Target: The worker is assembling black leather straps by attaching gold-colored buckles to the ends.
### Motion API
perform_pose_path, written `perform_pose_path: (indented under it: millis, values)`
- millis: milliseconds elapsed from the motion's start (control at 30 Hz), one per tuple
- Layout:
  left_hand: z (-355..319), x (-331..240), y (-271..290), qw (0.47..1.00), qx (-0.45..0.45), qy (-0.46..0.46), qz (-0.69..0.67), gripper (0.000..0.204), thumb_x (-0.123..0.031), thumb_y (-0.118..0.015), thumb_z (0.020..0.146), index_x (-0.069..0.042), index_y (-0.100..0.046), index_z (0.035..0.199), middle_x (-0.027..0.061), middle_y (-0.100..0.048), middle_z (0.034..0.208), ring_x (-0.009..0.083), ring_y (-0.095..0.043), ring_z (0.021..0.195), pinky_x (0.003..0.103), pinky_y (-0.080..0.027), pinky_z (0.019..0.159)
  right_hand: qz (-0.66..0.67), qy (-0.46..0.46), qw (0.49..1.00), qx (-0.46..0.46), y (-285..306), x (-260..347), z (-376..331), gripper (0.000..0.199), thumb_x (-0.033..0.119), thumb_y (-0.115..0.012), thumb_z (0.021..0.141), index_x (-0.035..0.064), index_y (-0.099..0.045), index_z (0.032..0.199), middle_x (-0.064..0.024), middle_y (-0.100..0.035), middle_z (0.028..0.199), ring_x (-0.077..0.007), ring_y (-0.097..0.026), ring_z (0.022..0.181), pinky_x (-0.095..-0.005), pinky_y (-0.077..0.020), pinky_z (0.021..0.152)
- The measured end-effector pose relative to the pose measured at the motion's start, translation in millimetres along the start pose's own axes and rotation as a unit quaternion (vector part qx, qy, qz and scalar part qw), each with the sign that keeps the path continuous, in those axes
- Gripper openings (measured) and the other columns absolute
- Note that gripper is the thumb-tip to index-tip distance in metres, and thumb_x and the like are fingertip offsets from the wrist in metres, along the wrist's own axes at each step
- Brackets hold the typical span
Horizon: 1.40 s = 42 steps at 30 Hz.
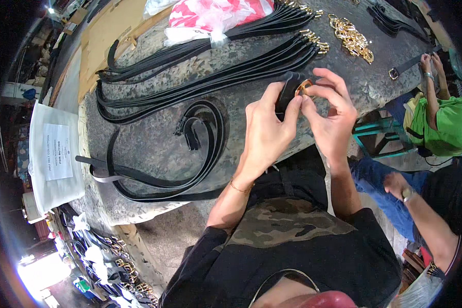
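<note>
Above the table's near edge, my left hand (268,120) is closed around a black belt strap (287,90) that loops up between thumb and fingers. My right hand (331,115) pinches a gold buckle (304,86) at the strap's end, its other fingers raised. The two thumbs almost meet at the buckle, and they hide part of it. Left of my hands, loose black straps (218,138) lie curled on the table. Beyond them stretches a bundle of black belts (205,84) with gold buckles (313,41) at their right ends.
A heap of gold buckles (350,38) lies on the patterned table (154,146). A red-and-white plastic bag (213,18) rests on a second belt bundle. A white bin (59,154) stands at the left. Two people sit to the right, one in green (449,123) handling a belt (408,65).
</note>
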<state>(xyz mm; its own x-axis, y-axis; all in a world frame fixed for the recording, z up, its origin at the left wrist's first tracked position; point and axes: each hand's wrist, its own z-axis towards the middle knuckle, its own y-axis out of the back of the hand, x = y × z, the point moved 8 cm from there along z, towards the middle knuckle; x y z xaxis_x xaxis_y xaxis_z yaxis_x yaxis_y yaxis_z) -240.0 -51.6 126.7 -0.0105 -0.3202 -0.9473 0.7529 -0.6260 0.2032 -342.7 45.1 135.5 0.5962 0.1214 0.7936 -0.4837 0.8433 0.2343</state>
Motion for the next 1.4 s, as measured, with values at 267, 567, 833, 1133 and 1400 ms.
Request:
perform_pose_path:
  millis: [267,567,833,1133,1400]
  values:
    - [-5.1,21.8,-3.8,0.984,0.011,0.15,-0.091,0.015,-0.006,-0.063,0.086,0.005,-0.061,0.096,0.0118,-0.066,0.072,0.0118,-0.062,0.058,0.026,-0.045,0.053,-0.07,0.164,0.982,0.06,2.5,25.9,2.5,0.019,-0.004,-0.072,0.07,-0.0009,-0.068,0.088,-0.0155,-0.057,0.122,-0.0271,-0.058,0.1,-0.036,-0.0472,0.088]
    - [-0.2,23.3,-8.7,0.962,0.07,0.169,-0.201,0.012,-0.006,-0.057,0.092,0.005,-0.058,0.097,0.0088,-0.066,0.077,0.0071,-0.052,0.048,0.022,-0.038,0.043,0.275,-0.033,0.953,0.124,-0.6,-22.0,5.0,0.009,-0.002,-0.066,0.083,-0.0029,-0.068,0.091,-0.0145,-0.051,0.131,-0.0225,-0.051,0.117,-0.0351,-0.045,0.096]
    - [-2.7,20.3,-12.4,0.956,0.032,0.192,-0.221,0.013,-0.001,-0.056,0.091,0.006,-0.056,0.102,0.0086,-0.064,0.077,0.0086,-0.054,0.048,0.023,-0.041,0.043,0.321,0.056,0.935,0.138,-10.6,-17.1,-2.6,0.015,0.014,-0.065,0.091,0.001,-0.064,0.097,-0.0173,-0.043,0.138,-0.0277,-0.046,0.125,-0.0419,-0.0425,0.101]
    - [-0.3,20.5,-6.7,0.968,-0.033,0.108,-0.225,0.034,-0.003,-0.057,0.091,0.007,-0.048,0.123,0.0063,-0.063,0.096,0.0071,-0.057,0.08,0.02,-0.046,0.059,0.718,-0.152,0.676,0.06,-63.5,-56.4,-40.2,0.011,0.019,-0.063,0.092,0.0131,-0.065,0.101,-0.0141,-0.036,0.146,-0.0233,-0.05,0.12,-0.0251,-0.0568,0.06]
    - [-9.4,2.4,-2.0,0.975,-0.104,0.062,-0.189,0.025,0.0,-0.052,0.094,0.002,-0.046,0.118,0.0048,-0.058,0.075,0.0067,-0.054,0.053,0.021,-0.043,0.045,0.228,-0.014,0.971,-0.07,-12.4,-38.7,-34.1,0.008,-0.006,-0.059,0.088,-0.0013,-0.061,0.093,-0.0115,-0.053,0.111,-0.0187,-0.057,0.094,-0.0269,-0.0467,0.083]
